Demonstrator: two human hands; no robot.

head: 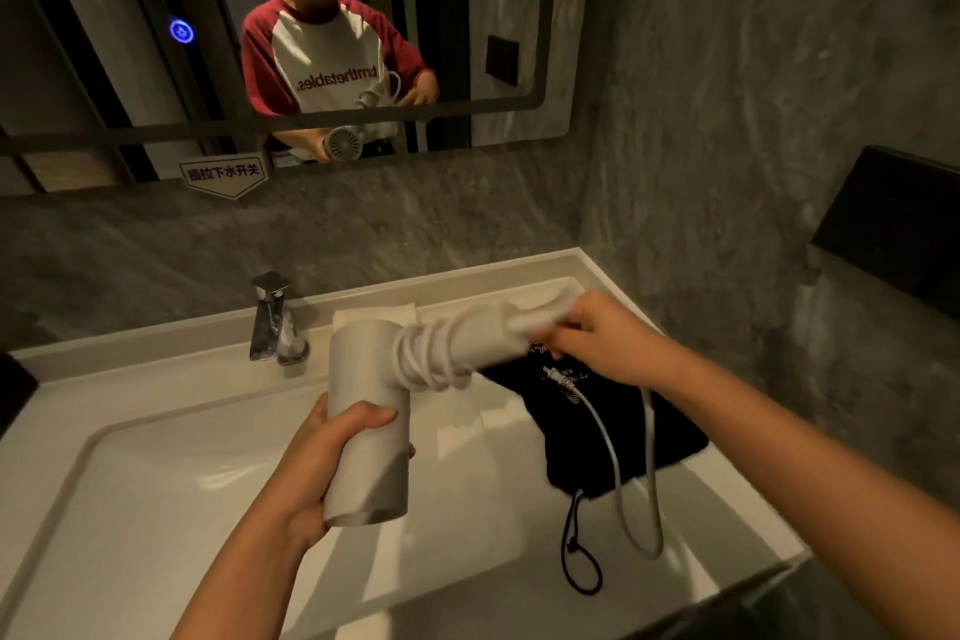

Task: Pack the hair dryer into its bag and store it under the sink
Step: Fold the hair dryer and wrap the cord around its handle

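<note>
Two bare hands work over one white sink point(156, 457), held well apart from each other. The left hand point(317, 463) is wrapped tight around the barrel of the one hair dryer point(363, 411), a pale grey thing held above the basin with its open end pointing down toward the person. Its handle sticks out to the right, and the one cord point(613, 463) is wound around it in several close turns near the barrel. The right hand point(597, 338) is closed on the far end of that handle, where the picture is blurred, so exactly what the fingers pinch cannot be told. The rest of the cord hangs down from there in one long loop, and its plug point(553, 375) lies over the bag. There is one bag point(613, 426), black, lying flat on the right side of the sink ledge, its drawstring point(576, 556) trailing toward the front edge in a loop. One chrome tap point(272, 322) stands at the back of the sink, left of the dryer. One mirror point(311, 42) on the wall shows the person in a red and white shirt.
</note>
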